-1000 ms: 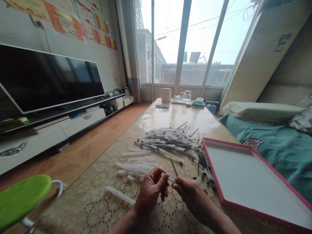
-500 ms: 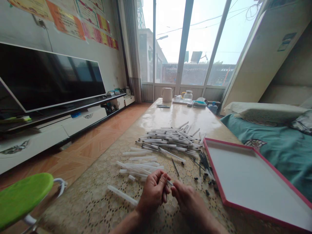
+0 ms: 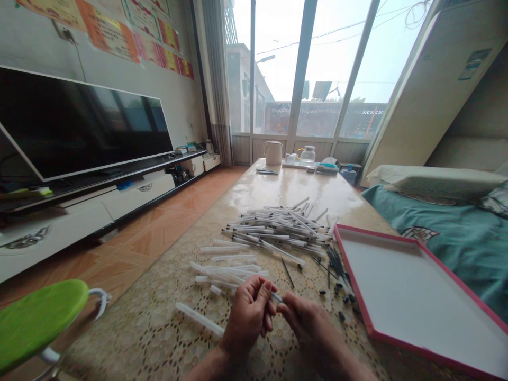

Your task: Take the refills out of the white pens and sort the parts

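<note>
My left hand [image 3: 249, 312] and my right hand [image 3: 307, 320] meet over the near part of the table, fingers closed. Between them shows a short stretch of a pale pen [image 3: 277, 297], gripped from both sides; most of it is hidden by the fingers. Left of my hands lie several translucent white pen barrels [image 3: 224, 270], and one longer barrel [image 3: 200, 319] rests nearer to me. Beyond is a heap of white pens [image 3: 278, 225] with dark tips. To the right are thin black refills [image 3: 336, 264] and small black plugs [image 3: 341, 316].
A pink-rimmed white tray or lid [image 3: 420, 286] stands at the table's right. At the far end are a beige jug [image 3: 273, 153] and a glass pot [image 3: 308, 154]. A green stool [image 3: 43, 323] is at the left, a bed with teal cover [image 3: 444, 238] at the right.
My hands stay together on the pen, with only a slight shift of the fingers. The whole view has moved a little; the things on the table lie as before.
</note>
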Action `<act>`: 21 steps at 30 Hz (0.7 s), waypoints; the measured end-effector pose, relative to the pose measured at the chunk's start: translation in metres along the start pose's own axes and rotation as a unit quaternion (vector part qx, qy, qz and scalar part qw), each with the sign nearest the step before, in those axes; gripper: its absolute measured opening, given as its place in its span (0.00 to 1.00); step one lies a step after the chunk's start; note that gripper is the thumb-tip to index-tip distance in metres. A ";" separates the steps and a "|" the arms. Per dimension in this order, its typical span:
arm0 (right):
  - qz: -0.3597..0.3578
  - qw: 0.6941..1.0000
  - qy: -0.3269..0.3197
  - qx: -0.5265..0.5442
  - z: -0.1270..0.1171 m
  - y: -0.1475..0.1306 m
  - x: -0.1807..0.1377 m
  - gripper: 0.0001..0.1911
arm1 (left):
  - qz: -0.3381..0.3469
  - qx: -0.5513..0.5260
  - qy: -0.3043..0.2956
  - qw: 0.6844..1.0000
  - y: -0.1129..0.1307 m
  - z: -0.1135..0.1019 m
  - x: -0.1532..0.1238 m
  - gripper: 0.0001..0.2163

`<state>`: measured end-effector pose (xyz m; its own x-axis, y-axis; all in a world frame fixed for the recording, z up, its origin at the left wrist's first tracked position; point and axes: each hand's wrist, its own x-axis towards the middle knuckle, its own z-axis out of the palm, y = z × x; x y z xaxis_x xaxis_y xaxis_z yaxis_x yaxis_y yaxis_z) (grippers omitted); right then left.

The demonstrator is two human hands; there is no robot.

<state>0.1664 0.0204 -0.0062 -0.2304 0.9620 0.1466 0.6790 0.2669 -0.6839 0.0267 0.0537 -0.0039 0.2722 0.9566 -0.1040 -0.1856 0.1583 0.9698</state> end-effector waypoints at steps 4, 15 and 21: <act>0.040 0.950 -0.134 0.279 -0.007 0.003 0.001 0.26 | 0.001 0.026 -0.066 0.997 0.002 0.001 -0.005 0.14; -0.023 0.977 0.033 -0.209 -0.001 0.006 -0.012 0.07 | -0.010 -0.013 -0.007 1.000 0.003 0.000 0.000 0.16; -0.024 0.950 0.106 -0.293 -0.011 0.016 -0.013 0.11 | 0.026 -0.003 0.153 0.988 0.015 -0.017 0.010 0.16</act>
<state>0.1880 0.0126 -0.0111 -0.1667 0.9216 0.3505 0.9571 0.2366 -0.1670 0.0107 0.0702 0.0059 -0.0352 0.9925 -0.1171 -0.1976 0.1080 0.9743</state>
